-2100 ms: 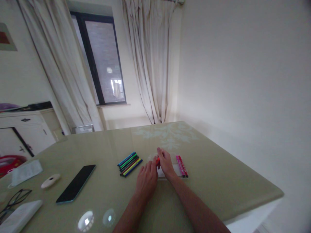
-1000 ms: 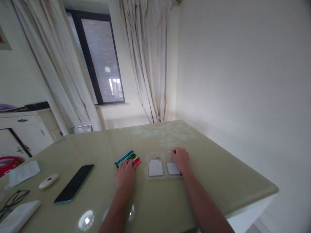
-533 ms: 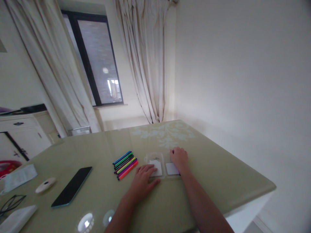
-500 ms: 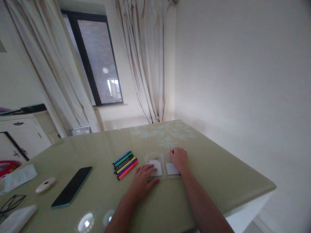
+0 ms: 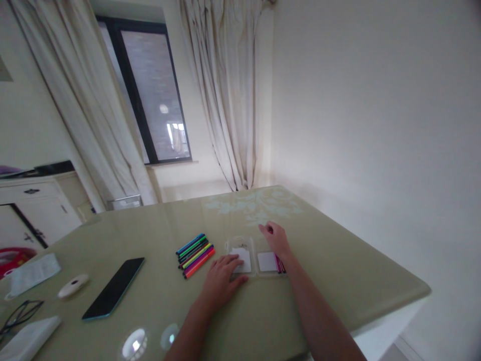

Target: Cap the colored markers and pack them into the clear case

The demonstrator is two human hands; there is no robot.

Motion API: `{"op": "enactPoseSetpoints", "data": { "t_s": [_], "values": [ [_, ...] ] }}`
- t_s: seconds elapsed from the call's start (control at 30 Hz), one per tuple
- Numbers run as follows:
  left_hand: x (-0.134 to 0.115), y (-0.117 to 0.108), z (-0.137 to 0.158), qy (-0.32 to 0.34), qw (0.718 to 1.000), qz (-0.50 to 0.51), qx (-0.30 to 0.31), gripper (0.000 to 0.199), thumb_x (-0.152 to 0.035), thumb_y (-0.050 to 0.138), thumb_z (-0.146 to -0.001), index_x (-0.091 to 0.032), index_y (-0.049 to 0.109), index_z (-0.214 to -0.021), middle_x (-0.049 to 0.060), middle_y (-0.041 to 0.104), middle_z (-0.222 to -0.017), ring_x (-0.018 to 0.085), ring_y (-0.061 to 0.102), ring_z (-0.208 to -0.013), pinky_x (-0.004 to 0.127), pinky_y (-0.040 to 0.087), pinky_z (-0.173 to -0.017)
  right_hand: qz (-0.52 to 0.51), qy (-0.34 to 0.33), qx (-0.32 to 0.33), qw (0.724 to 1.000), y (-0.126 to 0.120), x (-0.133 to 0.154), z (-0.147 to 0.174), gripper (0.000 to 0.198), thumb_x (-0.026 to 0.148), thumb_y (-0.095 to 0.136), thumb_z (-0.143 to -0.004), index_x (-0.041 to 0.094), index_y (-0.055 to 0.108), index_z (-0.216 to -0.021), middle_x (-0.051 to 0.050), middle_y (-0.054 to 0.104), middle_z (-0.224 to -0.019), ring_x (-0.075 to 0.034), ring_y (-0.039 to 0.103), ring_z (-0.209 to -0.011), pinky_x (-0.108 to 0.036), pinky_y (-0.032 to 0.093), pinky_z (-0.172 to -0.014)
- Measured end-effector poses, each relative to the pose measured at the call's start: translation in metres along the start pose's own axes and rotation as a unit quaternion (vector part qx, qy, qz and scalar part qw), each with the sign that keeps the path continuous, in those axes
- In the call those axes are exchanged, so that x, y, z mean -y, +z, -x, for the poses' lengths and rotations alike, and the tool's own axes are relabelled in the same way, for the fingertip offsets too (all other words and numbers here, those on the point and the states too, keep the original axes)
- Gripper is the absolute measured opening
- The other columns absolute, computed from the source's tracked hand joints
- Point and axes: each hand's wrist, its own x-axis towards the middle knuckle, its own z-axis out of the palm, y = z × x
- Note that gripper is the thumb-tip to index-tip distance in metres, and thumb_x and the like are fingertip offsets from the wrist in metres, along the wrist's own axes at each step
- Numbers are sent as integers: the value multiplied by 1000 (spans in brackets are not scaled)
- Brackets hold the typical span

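Observation:
My left hand point(image 5: 222, 278) lies with its fingers spread on the left half of an opened clear plastic case point(image 5: 253, 256), over white cards point(image 5: 244, 255). My right hand point(image 5: 276, 238) is raised by the case's right half, its fingers loosely bent and apart, with nothing visible in them. In that half are a white card stack point(image 5: 266, 261) and, beside it, a few pink and dark marker pens point(image 5: 278, 263), partly hidden by my right wrist. Left of my left hand, several coloured markers point(image 5: 195, 254) lie in a slanting row.
On the table point(image 5: 158, 230) at left are a black phone point(image 5: 113, 289), a round whitish object point(image 5: 73, 286), a face mask point(image 5: 34, 273), glasses point(image 5: 20, 317) and a white packet point(image 5: 30, 340). The table's right edge runs near a wall point(image 5: 368, 125).
My right hand has lifted and moved slightly up and away from the case, uncovering the pink and dark markers by the cards. My left hand stays in place.

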Motion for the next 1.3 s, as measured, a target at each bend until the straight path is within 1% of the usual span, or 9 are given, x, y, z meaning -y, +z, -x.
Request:
{"op": "enactPoseSetpoints", "data": {
  "t_s": [0.13, 0.23, 0.47, 0.63, 0.77, 0.9, 1.03, 1.17, 1.3],
  "values": [
    [0, 1, 0, 5, 1000, 3, -6, 37, -43, 68, -92, -31, 68, -128, 6, 64, -142, 27, 58, -131, 48, 41, -112, -128, 23, 85, 988, 2, 13, 5, 45, 59, 66, -77, 23, 47, -57, 6, 46, -44, -11, 42, -43, -24, 33, -47],
    [0, 2, 0, 2, 1000, 6, -5, 37, -43, 68, -92, -31, 68, -127, 6, 64, -142, 27, 58, -131, 48, 41, -112, -210, 59, 110, 970, 0, 16, 7, 47, 59, 72, -74, 24, 45, -59, 9, 41, -39, -9, 36, -34, -22, 26, -38],
    [0, 2, 0, 3, 1000, 8, -11, 37, -44, 68, -92, -31, 69, -127, 6, 65, -141, 27, 58, -130, 48, 42, -111, -368, 117, 12, 922, -10, 16, -1, 51, 62, 72, -73, 25, 39, -62, 11, 35, -48, -6, 25, -35, -22, 19, -34],
    [-8, 0, 1, 13, 999, 41, 6, 44, -44, 69, -92, -27, 66, -132, 8, 67, -138, 27, 59, -129, 47, 43, -112, -437, 145, -26, 887, 8, 23, 6, 58, 68, 64, -75, 27, 26, -60, 12, 23, -48, -7, 22, -36, -24, 22, -34],
    [-13, 0, 0, 25, 998, 54, -14, 46, -44, 67, -94, -25, 61, -136, 8, 65, -140, 27, 57, -130, 48, 42, -113, -478, 158, -29, 863, 29, 34, 22, 57, 64, 63, -78, 27, 23, -60, 11, 23, -50, -8, 23, -37, -25, 24, -35],
    [-14, -3, -3, 71, 995, 50, -43, 32, -38, 67, -95, -27, 67, -125, 6, 69, -132, 26, 59, -124, 44, 42, -108, -555, 176, -9, 813, 41, 45, 35, 53, 58, 65, -79, 27, 26, -60, 11, 25, -48, -9, 23, -37, -26, 24, -36],
    [-12, -5, -6, 94, 992, 49, -63, 19, -36, 72, -92, -25, 72, -108, 4, 76, -110, 25, 64, -107, 41, 45, -97, -579, 191, 4, 792, 44, 49, 39, 54, 55, 70, -77, 26, 28, -59, 11, 25, -46, -8, 23, -36, -24, 24, -35],
    [-8, -1, -6, 114, 988, 53, -90, 25, -43, 78, -87, -23, 73, -101, 5, 76, -101, 26, 66, -99, 40, 44, -91, -618, 207, 19, 758, 44, 49, 39, 56, 49, 79, -70, 24, 30, -59, 12, 28, -47, -5, 24, -36, -20, 22, -33],
    [-6, 0, -5, 132, 982, 75, -117, 29, -49, 77, -86, -23, 73, -99, 4, 76, -98, 24, 66, -95, 37, 43, -88, -645, 215, 31, 732, 41, 48, 38, 55, 45, 79, -73, 24, 29, -60, 13, 27, -47, -4, 23, -35, -19, 21, -32]
  ]
}}
